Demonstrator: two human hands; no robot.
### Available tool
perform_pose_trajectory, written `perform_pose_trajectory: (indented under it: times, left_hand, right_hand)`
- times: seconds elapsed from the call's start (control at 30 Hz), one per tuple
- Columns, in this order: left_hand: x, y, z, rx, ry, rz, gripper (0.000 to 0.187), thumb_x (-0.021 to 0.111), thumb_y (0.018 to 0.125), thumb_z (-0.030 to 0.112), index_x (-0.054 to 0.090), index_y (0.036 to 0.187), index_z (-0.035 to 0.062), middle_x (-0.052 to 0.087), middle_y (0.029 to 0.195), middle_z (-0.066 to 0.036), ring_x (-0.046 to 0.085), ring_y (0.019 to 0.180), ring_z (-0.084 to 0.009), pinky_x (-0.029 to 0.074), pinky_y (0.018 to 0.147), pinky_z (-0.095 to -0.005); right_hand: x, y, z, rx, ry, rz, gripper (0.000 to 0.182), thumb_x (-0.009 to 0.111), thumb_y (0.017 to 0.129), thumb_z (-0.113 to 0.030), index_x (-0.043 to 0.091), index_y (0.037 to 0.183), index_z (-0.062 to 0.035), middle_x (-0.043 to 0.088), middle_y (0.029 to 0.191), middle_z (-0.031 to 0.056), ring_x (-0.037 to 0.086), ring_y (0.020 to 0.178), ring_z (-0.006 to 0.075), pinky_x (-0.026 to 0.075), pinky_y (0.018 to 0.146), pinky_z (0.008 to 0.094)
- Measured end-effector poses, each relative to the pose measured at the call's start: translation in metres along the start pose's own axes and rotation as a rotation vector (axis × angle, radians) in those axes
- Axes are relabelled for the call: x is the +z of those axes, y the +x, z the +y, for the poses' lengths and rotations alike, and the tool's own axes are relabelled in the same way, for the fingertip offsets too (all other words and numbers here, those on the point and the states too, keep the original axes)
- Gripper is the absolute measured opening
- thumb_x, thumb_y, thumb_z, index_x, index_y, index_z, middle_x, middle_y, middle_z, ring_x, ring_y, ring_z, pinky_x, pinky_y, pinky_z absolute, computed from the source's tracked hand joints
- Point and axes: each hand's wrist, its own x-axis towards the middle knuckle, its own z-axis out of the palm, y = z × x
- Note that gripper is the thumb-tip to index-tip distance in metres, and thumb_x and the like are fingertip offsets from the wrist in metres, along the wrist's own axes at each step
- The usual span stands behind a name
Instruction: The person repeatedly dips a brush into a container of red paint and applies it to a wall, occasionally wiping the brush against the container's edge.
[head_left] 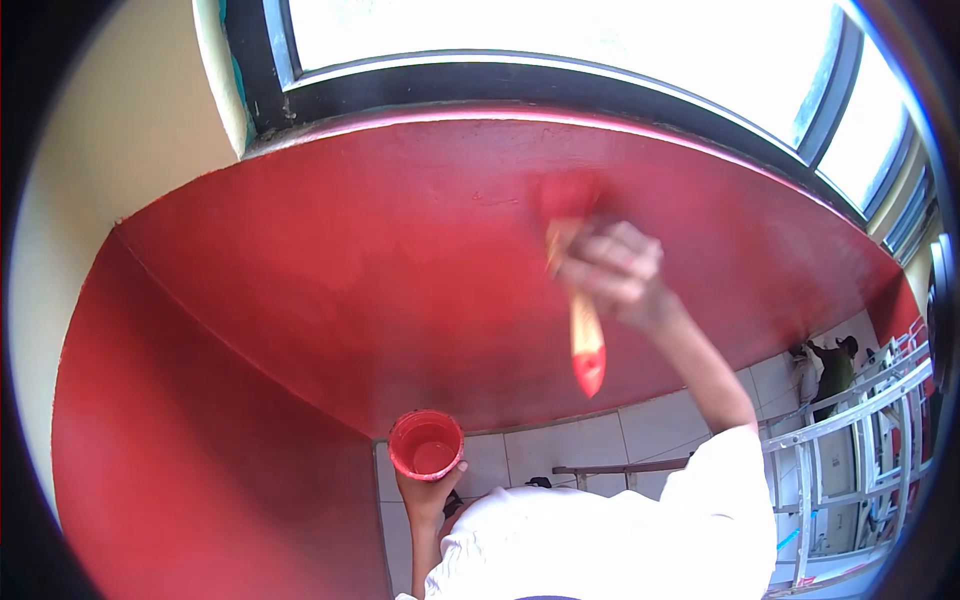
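Observation:
My right hand (612, 268), blurred by motion, is closed around a paintbrush (584, 330) with a wooden, red-tipped handle. The handle points down, and the blurred red bristles lie against the upper part of the red wall (330, 260), below the window. Lower down, my left hand (428, 492) holds a small cup of red paint (427, 446) upright, its rim smeared with red. The thumb shows at the cup's right side; the other fingers are mostly hidden beneath it.
A dark window frame (500, 85) runs above the wall. At the left is a cream wall (120, 120). Metal ladders (805, 470) stand at the lower right, with another person (834, 372) beyond them. White floor tiles (570, 445) lie below.

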Motion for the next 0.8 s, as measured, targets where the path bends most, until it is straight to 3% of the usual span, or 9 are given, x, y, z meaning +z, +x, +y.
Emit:
perform_pose_trajectory:
  times: [0.07, 0.17, 0.3, 0.4, 0.47, 0.57, 0.63, 0.73, 0.8]
  left_hand:
    - [0.003, -0.003, 0.004, -0.026, -0.042, 0.008, 0.075, 0.086, 0.056, -0.001, 0.053, 0.123, 0.0055, 0.063, 0.118, -0.009, 0.062, 0.108, -0.0228, 0.051, 0.092, -0.0365]
    - [0.005, -0.005, 0.013, 0.009, -0.031, 0.031, 0.074, 0.085, 0.056, -0.002, 0.053, 0.123, 0.0045, 0.063, 0.117, -0.009, 0.062, 0.108, -0.0221, 0.051, 0.092, -0.0360]
    - [0.012, -0.009, -0.005, -0.061, -0.036, 0.048, 0.074, 0.085, 0.057, -0.001, 0.053, 0.123, 0.0042, 0.063, 0.117, -0.009, 0.062, 0.108, -0.0217, 0.051, 0.093, -0.0363]
    - [0.028, -0.013, -0.002, 0.001, 0.020, 0.071, 0.075, 0.087, 0.058, 0.003, 0.053, 0.124, 0.0051, 0.063, 0.117, -0.009, 0.062, 0.109, -0.0224, 0.050, 0.094, -0.0372]
    - [0.038, -0.020, -0.008, 0.004, -0.005, 0.060, 0.075, 0.090, 0.059, 0.009, 0.054, 0.125, 0.0056, 0.063, 0.117, -0.008, 0.061, 0.110, -0.0227, 0.050, 0.095, -0.0372]
    - [0.058, -0.043, -0.002, 0.100, 0.058, 0.179, 0.072, 0.092, 0.064, 0.025, 0.055, 0.123, 0.0062, 0.064, 0.113, -0.007, 0.062, 0.107, -0.0219, 0.050, 0.093, -0.0371]
    - [0.074, -0.064, 0.018, 0.117, 0.097, 0.275, 0.072, 0.091, 0.065, 0.029, 0.056, 0.123, 0.0061, 0.065, 0.112, -0.007, 0.062, 0.105, -0.0212, 0.050, 0.092, -0.0370]
    - [0.089, -0.105, 0.013, 0.025, 0.095, 0.375, 0.075, 0.090, 0.065, 0.038, 0.056, 0.123, 0.0048, 0.063, 0.112, -0.006, 0.061, 0.105, -0.0206, 0.049, 0.091, -0.0368]
    - [0.094, -0.138, -0.006, 0.014, 0.102, 0.461, 0.077, 0.090, 0.065, 0.040, 0.055, 0.124, 0.0044, 0.062, 0.113, -0.007, 0.060, 0.106, -0.0209, 0.049, 0.091, -0.0369]
  right_hand:
    - [0.017, -0.033, -0.027, -0.047, 0.228, -0.153, 0.022, 0.077, 0.071, -0.014, 0.074, 0.093, -0.0192, 0.071, 0.097, -0.0001, 0.064, 0.076, 0.0177, 0.054, 0.055, 0.0291]
    - [-0.029, -0.003, -0.017, 0.114, 0.362, -0.098, 0.022, 0.078, 0.071, -0.013, 0.075, 0.092, -0.0177, 0.072, 0.095, 0.0010, 0.065, 0.079, 0.0193, 0.053, 0.058, 0.0294]
    - [-0.059, 0.024, 0.037, 0.042, 0.019, 0.500, 0.025, 0.078, 0.070, -0.011, 0.077, 0.095, -0.0154, 0.073, 0.095, 0.0034, 0.066, 0.081, 0.0226, 0.053, 0.069, 0.0334]
    - [-0.029, -0.020, 0.033, 0.032, -0.024, 0.126, 0.028, 0.075, 0.066, -0.012, 0.076, 0.093, -0.0181, 0.071, 0.100, 0.0030, 0.065, 0.080, 0.0218, 0.058, 0.070, 0.0336]
    - [0.009, -0.078, -0.007, 0.159, 0.175, -0.011, 0.031, 0.075, 0.065, -0.010, 0.075, 0.094, -0.0212, 0.069, 0.104, -0.0008, 0.064, 0.087, 0.0196, 0.057, 0.064, 0.0331]
    - [0.041, -0.135, -0.065, 0.544, 0.836, -0.388, 0.030, 0.070, 0.070, 0.000, 0.074, 0.098, -0.0113, 0.071, 0.093, -0.0001, 0.063, 0.076, 0.0221, 0.056, 0.066, 0.0342]
    - [0.054, -0.157, -0.084, 0.722, 0.961, -0.390, 0.029, 0.065, 0.073, 0.004, 0.073, 0.098, -0.0071, 0.072, 0.089, 0.0039, 0.065, 0.074, 0.0204, 0.055, 0.068, 0.0319]
    - [0.082, -0.201, -0.115, 0.970, 1.484, -0.118, 0.025, 0.064, 0.077, 0.004, 0.072, 0.099, -0.0044, 0.072, 0.091, 0.0064, 0.067, 0.078, 0.0159, 0.054, 0.071, 0.0278]
    - [0.082, -0.222, -0.128, 1.011, 1.512, -0.255, 0.021, 0.065, 0.079, 0.003, 0.072, 0.098, -0.0027, 0.072, 0.095, 0.0058, 0.066, 0.086, 0.0132, 0.054, 0.075, 0.0272]
